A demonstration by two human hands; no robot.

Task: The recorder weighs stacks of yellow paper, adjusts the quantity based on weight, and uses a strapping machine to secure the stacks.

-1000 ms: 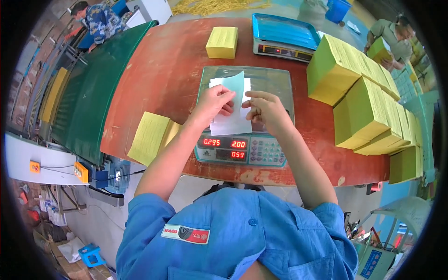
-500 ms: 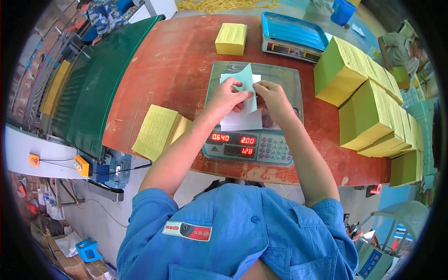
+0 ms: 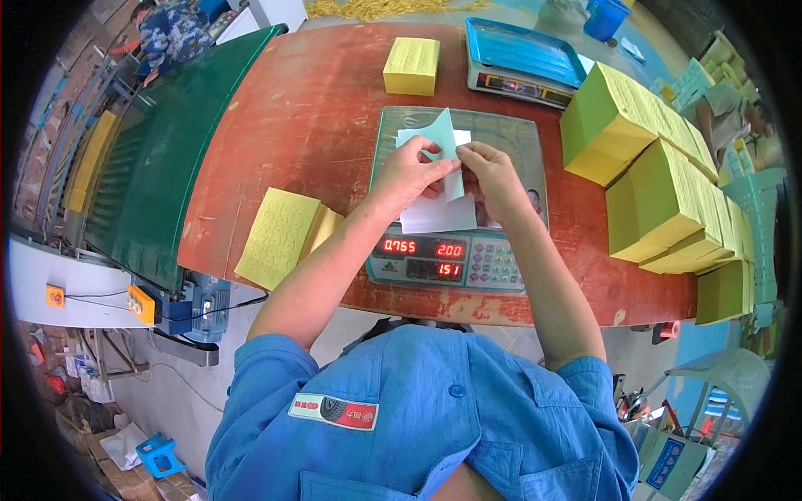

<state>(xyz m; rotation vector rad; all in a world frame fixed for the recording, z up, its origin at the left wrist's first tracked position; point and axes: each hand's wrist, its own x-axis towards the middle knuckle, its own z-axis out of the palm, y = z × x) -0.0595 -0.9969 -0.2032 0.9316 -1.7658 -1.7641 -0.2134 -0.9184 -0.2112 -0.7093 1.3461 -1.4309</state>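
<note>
A digital scale with a clear-covered platform and lit red digits stands before me on the table. White sheets lie on its platform. Above them a pale green sheet is raised and bent, its upper corner sticking up. My left hand grips this sheet from the left, thumb on its face and the other fingers curled partly behind it. At the sheet's right edge, my right hand pinches it between thumb and forefinger. How many layers the fingers hold I cannot tell.
Yellow block-shaped stacks stand at the left, far middle and right of the red table. A second scale with a blue tray is at the back. Left runs a green conveyor belt. Other people work at both far sides.
Both hands stay almost in place on the pale green sheet, with slight finger movement. The red digits on the scale have changed. The whole view has shifted a little.
</note>
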